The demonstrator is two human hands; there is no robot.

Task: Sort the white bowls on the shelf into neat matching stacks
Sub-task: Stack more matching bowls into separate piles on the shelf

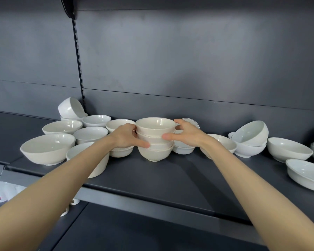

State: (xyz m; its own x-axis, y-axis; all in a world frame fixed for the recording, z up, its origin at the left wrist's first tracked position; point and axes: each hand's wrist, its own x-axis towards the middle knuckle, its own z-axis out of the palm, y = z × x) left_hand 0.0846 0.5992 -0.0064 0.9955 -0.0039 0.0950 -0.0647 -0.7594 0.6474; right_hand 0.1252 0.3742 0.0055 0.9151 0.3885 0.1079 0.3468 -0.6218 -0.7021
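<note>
Cream-white glazed ceramic, smooth and shiny, makes up the stack (155,142) at the centre of the frame. It is four round footed bowls of one shape, nested one in another, standing upright on the dark grey shelf (170,174). The left hand (124,135) grasps the stack from its left side, thumb laid across the front of the lower bowls. The right hand (188,132) grasps it from the right, thumb on the second bowl and fingers (179,122) curled at the top rim. Left of centre, loose bowls crowd together, the large bowl (47,148) nearest the shelf's front edge. At upper left a tilted bowl (71,107) leans in another. Right of centre a bluish-white bowl (250,131) sits askew inside a like one. At lower right lies a shallow bowl (304,173).
</note>
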